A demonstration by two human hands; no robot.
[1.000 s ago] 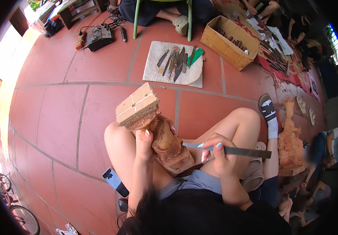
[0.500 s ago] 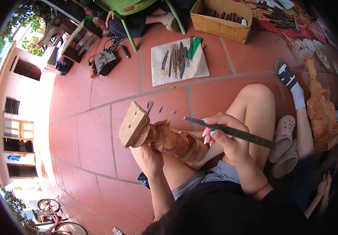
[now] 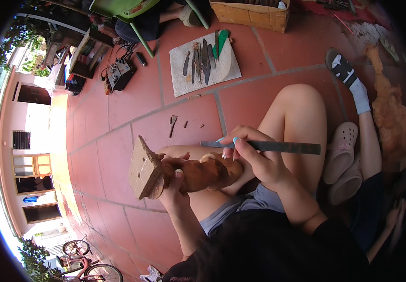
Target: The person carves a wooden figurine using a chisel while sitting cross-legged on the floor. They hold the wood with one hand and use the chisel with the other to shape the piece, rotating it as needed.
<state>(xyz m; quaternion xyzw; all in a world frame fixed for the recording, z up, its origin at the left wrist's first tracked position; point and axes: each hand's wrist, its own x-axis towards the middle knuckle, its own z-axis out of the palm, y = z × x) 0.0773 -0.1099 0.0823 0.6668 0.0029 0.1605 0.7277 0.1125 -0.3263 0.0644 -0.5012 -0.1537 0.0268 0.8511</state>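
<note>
My left hand (image 3: 171,189) is closed round the narrow part of a carved brown wooden figure (image 3: 200,175), just behind its rough square base (image 3: 143,173). The figure lies tilted across my lap, its base toward the left and its other end near my thigh. Held between thumb and fingers of my right hand (image 3: 259,162) is a long flat dark metal file (image 3: 292,147). Its thin end points left above the figure; whether it touches the wood I cannot tell.
Several flat blades (image 3: 205,61) lie on a white cloth (image 3: 178,87) ahead. Beyond stand a cardboard box (image 3: 250,16), a green chair (image 3: 123,10) and a corded metal box (image 3: 119,75). Small scraps (image 3: 172,126) lie on the tiles. Pink clogs (image 3: 343,141) and a large rough wood piece (image 3: 391,113) are at right.
The wooden figure has been tipped and moved a little left, its base lower. My right hand has shifted left with the file, which now lies more level. The whole view has shifted slightly.
</note>
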